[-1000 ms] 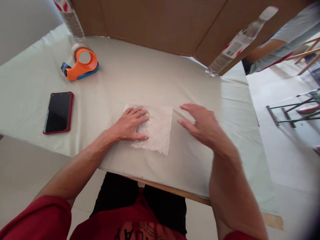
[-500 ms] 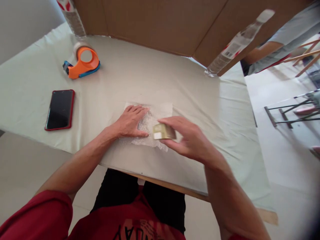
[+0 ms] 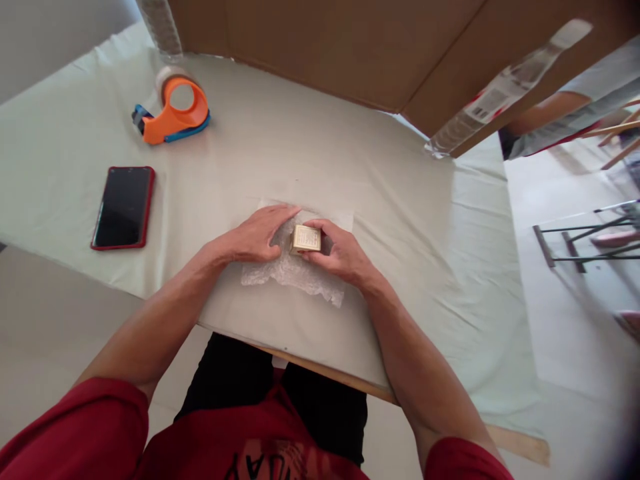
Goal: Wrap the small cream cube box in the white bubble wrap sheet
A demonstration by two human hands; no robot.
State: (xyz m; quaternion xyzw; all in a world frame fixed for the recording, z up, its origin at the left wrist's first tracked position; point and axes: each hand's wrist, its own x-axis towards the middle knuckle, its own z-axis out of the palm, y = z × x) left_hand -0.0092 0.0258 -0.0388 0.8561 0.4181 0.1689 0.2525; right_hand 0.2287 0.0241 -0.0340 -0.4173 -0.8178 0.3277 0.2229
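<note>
A small pale-gold box (image 3: pixel 307 238) with printed text on its face sits over the middle of a sheet of bubble wrap (image 3: pixel 295 275). My right hand (image 3: pixel 340 252) grips the box from its right side, thumb on the near edge and fingers on the far edge. On the left part of the wrap rests my left hand (image 3: pixel 257 235), its thumb apart from the fingers and nothing held in it. A small gap separates its fingertips from the box.
An orange and blue tape dispenser (image 3: pixel 179 113) and a red-cased phone (image 3: pixel 125 208) lie to the left. A tall brown cardboard panel (image 3: pixel 320 47) stands at the back, with a clear bottle (image 3: pixel 493 100) against its right side. Another person's arm (image 3: pixel 545 113) shows beyond it.
My right hand has brought the box left and down onto the bubble wrap. My left hand has its fingers less spread than before. The view has shifted slightly.
</note>
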